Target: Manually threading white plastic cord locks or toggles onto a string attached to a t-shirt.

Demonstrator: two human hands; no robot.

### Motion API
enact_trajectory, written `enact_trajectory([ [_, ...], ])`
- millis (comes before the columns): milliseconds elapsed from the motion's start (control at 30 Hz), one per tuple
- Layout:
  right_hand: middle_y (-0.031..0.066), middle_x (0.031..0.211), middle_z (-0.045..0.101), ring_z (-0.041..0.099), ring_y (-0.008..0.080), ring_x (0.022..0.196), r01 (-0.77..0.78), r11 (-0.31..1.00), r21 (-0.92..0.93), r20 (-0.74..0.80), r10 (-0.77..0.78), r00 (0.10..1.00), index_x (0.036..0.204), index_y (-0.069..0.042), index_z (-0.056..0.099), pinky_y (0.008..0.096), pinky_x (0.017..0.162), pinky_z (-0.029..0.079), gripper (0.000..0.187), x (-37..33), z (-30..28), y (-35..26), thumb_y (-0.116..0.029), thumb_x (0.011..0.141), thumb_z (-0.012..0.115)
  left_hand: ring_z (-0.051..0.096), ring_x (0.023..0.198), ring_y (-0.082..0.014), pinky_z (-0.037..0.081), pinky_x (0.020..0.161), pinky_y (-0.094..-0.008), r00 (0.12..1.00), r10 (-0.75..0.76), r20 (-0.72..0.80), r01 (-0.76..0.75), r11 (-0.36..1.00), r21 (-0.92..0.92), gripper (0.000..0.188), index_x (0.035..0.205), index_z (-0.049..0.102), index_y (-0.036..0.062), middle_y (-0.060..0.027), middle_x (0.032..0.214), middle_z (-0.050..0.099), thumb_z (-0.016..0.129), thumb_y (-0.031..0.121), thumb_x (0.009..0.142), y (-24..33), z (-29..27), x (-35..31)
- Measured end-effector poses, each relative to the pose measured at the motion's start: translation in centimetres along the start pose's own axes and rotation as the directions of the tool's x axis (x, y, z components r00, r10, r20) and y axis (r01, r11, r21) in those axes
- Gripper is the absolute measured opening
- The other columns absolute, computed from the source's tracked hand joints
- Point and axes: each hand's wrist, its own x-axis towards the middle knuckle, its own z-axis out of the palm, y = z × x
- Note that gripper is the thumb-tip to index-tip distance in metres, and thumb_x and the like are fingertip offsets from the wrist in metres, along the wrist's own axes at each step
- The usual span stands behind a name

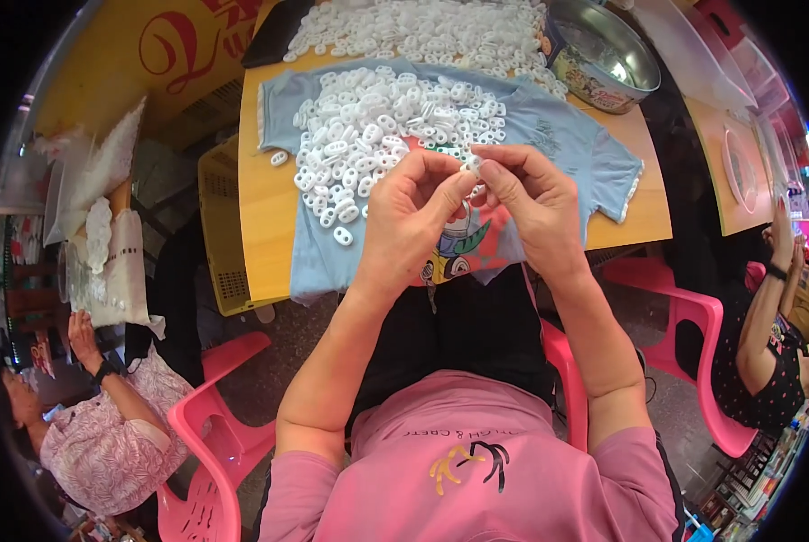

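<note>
Both hands meet over the near edge of the table, fingertips pinched together. Between them is a small white plastic piece (470, 169), mostly covered by the fingers; it resembles the loose ones. My left hand (413, 208) grips it from one side and my right hand (537, 203) from the other, thumbs and forefingers almost touching. Just beyond the hands lies a heap of white oval two-hole plastic pieces (355, 140). They rest on a light blue T-shirt (318, 262) with a colourful print, spread over the yellow table (269, 217).
A larger white pile (422, 32) covers the far side, beside a round metal tin (607, 59). A yellow plastic crate (224, 226) stands left of the table. Pink chairs (215, 425) flank me. One person (115, 425) sits at left, another (766, 352) at right.
</note>
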Motion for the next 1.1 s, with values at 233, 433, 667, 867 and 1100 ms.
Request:
enact_trajectory([
  [233,0.0029,0.088,0.063,0.057,0.0069,0.071,-0.109,0.896,0.431,0.095,0.076,0.993,0.115,0.003,0.062,0.0218,0.066,0.051,0.025,-1.2,0.1,-1.9,-0.012,0.095,0.063,0.061,0.086,-0.01,0.05,0.076,-0.0238,0.985,0.162,0.064,-0.157,0.984,-0.078,0.018,0.106,0.058,-0.0004,-0.0057,0.1,0.063,0.066,0.009,0.093,1.6,1.0,-1.6],
  [433,0.0032,0.091,0.062,0.058,0.0081,0.073,-0.172,0.878,0.447,0.145,0.119,0.982,0.132,0.0,0.048,0.0211,0.065,0.049,0.04,-2.7,0.7,-2.8,-0.011,0.095,0.061,0.049,0.12,-0.0182,0.039,0.101,-0.032,0.958,0.254,0.135,-0.244,0.966,-0.087,0.038,0.119,0.058,-0.0001,-0.0113,0.126,0.055,0.054,0.031,0.099,-0.8,0.8,-2.3],
  [667,0.0023,0.092,0.06,0.054,0.0061,0.072,-0.209,0.857,0.472,0.222,0.114,0.968,0.147,-0.009,0.029,0.0185,0.061,0.046,0.064,-4.0,1.5,-2.2,-0.009,0.093,0.063,0.048,0.122,-0.0197,0.044,0.093,-0.0304,0.951,0.214,0.222,-0.166,0.962,-0.219,0.059,0.125,0.059,0.0025,-0.0122,0.14,0.045,0.044,0.053,0.099,-0.7,1.3,-3.7],
  [867,0.0048,0.099,0.06,0.057,0.0074,0.085,-0.121,0.854,0.505,0.141,0.057,0.988,0.147,-0.005,0.026,0.0205,0.065,0.048,0.068,-4.7,2.8,-2.4,-0.008,0.092,0.066,0.054,0.1,-0.0124,0.045,0.07,-0.0223,0.93,0.278,0.242,-0.174,0.91,-0.376,0.048,0.116,0.062,0.0027,-0.0109,0.129,0.052,0.049,0.046,0.099,-1.4,1.3,-3.9],
  [1100,0.0042,0.102,0.059,0.057,0.0079,0.085,-0.078,0.89,0.449,0.107,0.033,0.994,0.147,-0.004,0.025,0.0208,0.067,0.049,0.068,-4.8,2.8,-1.8,-0.008,0.092,0.065,0.053,0.096,-0.0114,0.042,0.065,-0.0221,0.932,0.265,0.248,-0.138,0.891,-0.432,0.038,0.109,0.065,0.0035,-0.0087,0.12,0.056,0.052,0.038,0.1,-1.4,1.2,-3.6],
])
